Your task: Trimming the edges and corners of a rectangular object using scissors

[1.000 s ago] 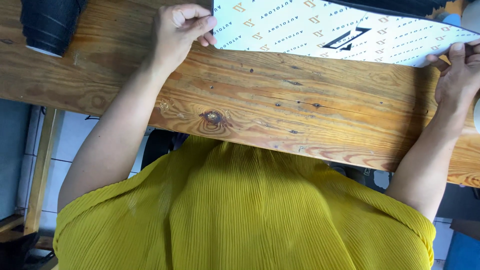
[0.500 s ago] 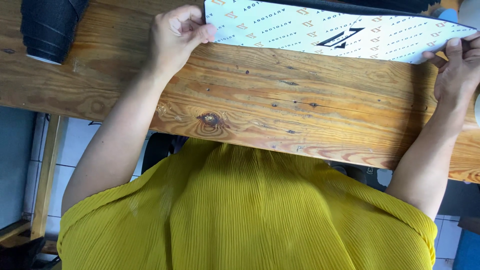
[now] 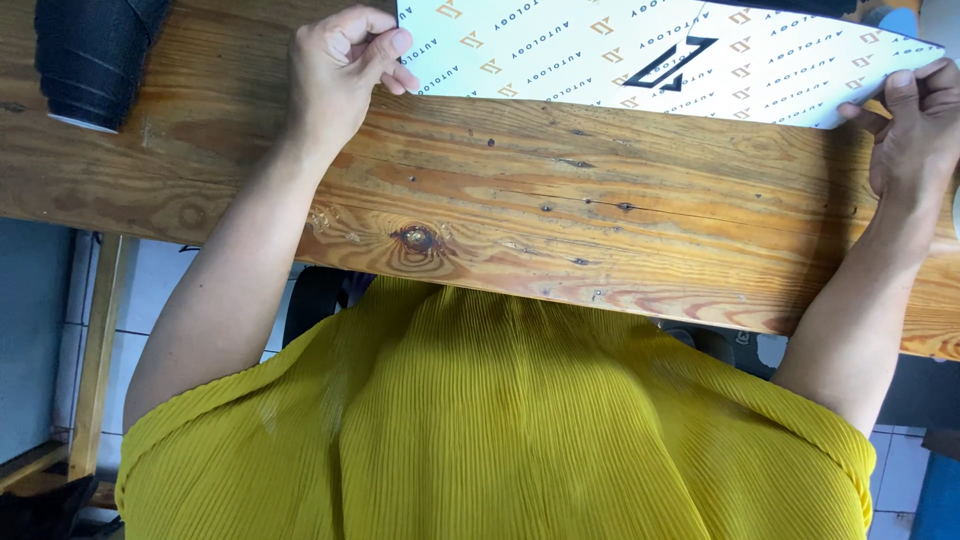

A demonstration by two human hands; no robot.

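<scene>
While held, one sheet (image 3: 620, 60) (two hands)

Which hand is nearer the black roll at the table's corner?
Left. The left hand pinches the printed sheet beside the black roll; the right hand grips its far end.

White sheet (image 3: 640, 60) patterned with small tan marks and dark lettering; knotty orange-brown grain on table (image 3: 560, 220); ribbed mustard-yellow shirt (image 3: 520, 430); black cone (image 3: 90, 55).
</scene>
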